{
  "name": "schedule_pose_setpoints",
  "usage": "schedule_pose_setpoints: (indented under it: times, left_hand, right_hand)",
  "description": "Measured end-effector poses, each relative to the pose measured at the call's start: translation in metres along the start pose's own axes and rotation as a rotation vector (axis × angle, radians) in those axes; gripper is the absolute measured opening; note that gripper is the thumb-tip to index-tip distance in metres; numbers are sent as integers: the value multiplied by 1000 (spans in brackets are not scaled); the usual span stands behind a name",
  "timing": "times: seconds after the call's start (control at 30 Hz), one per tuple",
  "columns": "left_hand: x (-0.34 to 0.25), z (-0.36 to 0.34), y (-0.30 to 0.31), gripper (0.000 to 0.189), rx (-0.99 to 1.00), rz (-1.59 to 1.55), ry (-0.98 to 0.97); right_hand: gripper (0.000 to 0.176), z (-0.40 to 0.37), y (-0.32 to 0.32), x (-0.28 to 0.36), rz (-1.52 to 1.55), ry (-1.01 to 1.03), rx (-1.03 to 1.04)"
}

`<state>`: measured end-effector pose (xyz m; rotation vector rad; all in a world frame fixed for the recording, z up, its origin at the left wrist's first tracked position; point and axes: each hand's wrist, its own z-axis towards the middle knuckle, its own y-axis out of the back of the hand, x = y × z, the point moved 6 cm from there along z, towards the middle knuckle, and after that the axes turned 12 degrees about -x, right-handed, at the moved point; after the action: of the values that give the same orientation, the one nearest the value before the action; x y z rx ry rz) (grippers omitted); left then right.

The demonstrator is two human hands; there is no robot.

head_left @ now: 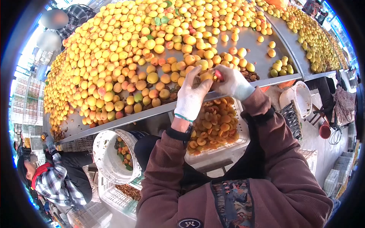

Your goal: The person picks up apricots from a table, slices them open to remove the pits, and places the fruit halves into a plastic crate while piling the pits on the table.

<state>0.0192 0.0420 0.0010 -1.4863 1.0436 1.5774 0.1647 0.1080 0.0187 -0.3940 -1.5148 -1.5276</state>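
Over the metal table's front edge, my left hand (pixel 191 92), in a white glove, has its thumb and fingers closed round a yellow-orange apricot (pixel 205 76). My right hand (pixel 232 81), gloved too, is pressed against the fruit from the right, its fingers wrapped round a small tool with a red handle (pixel 219 73); the tool's tip is hidden. Whole apricots (pixel 110 57) cover much of the table just beyond both hands. Below them, a white crate (pixel 243 129) holds halved apricots (pixel 213 123).
A white bucket (pixel 102 155) with some fruit and leaves stands left of my legs, above a crate of pits (pixel 128 192). Another white bucket (pixel 302 99) is at the right. A person in a checked shirt (pixel 62 184) sits at the lower left. The table's metal rim (pixel 152 113) runs diagonally.
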Motion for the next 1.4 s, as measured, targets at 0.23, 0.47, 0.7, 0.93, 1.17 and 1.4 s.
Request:
schedule_pose_setpoints:
  times: [0.23, 0.47, 0.7, 0.93, 1.17, 1.4]
  left_hand:
    - [-17, -1, 1, 40, 300, -918, 260]
    - [-23, -4, -4, 50, 269, -811, 193]
    - [-8, 0, -6, 47, 279, -840, 206]
    - [-10, -5, 4, 38, 75, -657, 217]
    - [0, 3, 24, 27, -89, -277, 76]
    - [-17, 2, 29, 24, -210, 89, -283]
  right_hand:
    - [41, -19, -2, 26, 776, -121, 108]
    - [37, -31, -20, 30, 973, -257, 93]
    - [39, -32, -23, 26, 938, -220, 75]
    - [29, -36, -36, 24, 667, -180, -161]
    - [31, -38, -70, 20, 854, -375, -130]
    - [21, -22, -34, 33, -61, 15, -154]
